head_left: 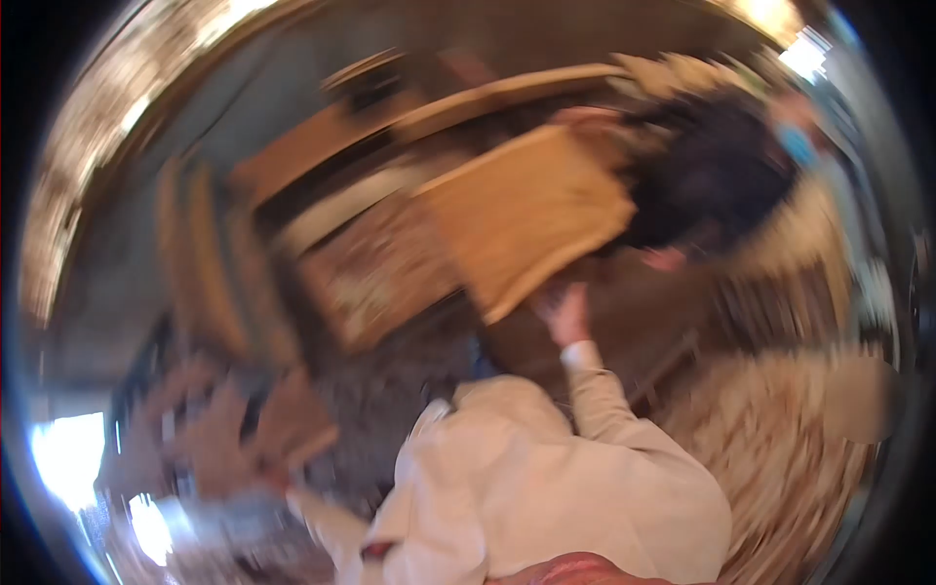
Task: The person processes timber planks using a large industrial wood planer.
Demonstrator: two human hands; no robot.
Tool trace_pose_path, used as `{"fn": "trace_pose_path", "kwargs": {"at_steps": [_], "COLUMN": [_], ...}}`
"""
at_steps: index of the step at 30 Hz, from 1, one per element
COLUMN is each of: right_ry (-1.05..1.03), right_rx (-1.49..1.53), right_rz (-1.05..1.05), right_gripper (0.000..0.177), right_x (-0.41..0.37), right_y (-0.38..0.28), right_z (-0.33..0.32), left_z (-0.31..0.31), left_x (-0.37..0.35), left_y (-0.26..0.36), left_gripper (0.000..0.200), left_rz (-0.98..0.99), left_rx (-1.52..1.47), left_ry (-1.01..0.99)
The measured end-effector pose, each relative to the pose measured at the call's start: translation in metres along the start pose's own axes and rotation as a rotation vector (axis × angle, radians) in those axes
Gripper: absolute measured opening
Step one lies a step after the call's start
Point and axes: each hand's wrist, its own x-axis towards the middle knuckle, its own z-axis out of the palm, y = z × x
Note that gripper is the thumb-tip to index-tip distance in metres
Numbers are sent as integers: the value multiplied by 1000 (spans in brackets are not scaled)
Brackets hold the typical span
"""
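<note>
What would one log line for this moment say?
view: heavily blurred | right hand: raised to board underside, grip unclear | left hand: low, fingers look spread | other person: beyond board

Motion smears the whole view. A grey wall (210,122) crosses the upper left, with wooden frames (292,161) standing before it, their details lost in the blur. A dark speckled floor (390,395) fills the middle. A window (68,458) glares white at the lower left and another bright light (804,54) shows at the top right. A straw-coloured woven surface (780,458) covers the right side.
</note>
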Motion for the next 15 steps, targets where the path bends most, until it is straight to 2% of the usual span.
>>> {"fn": "trace_pose_path", "kwargs": {"at_steps": [1,2,4,6,11,15], "right_ry": [24,-12,108,14,47,208], "right_rx": [-40,-45,-93,-229,-479,-717], "right_rz": [58,91,203,344,389,326], "right_gripper": [88,83,67,55,51,49], "right_x": [-3,-15,-36,-39,-87,-101], "right_y": [19,31,49,74,105,132], "right_z": [-10,-12,-10,-19,-44,-118], "left_z": [27,60,117,149,176,185], "left_x": [9,17,18,16,14,12], "left_y": [24,45,77,100,126,139], "left_gripper": [77,76,75,73,70,68], "left_rz": [-159,-244,-276,-260,-235,-206], "left_rx": [-245,-359,-390,-368,-322,-314], "left_ry": [-15,-36,-122,-179,-262,-315]}}
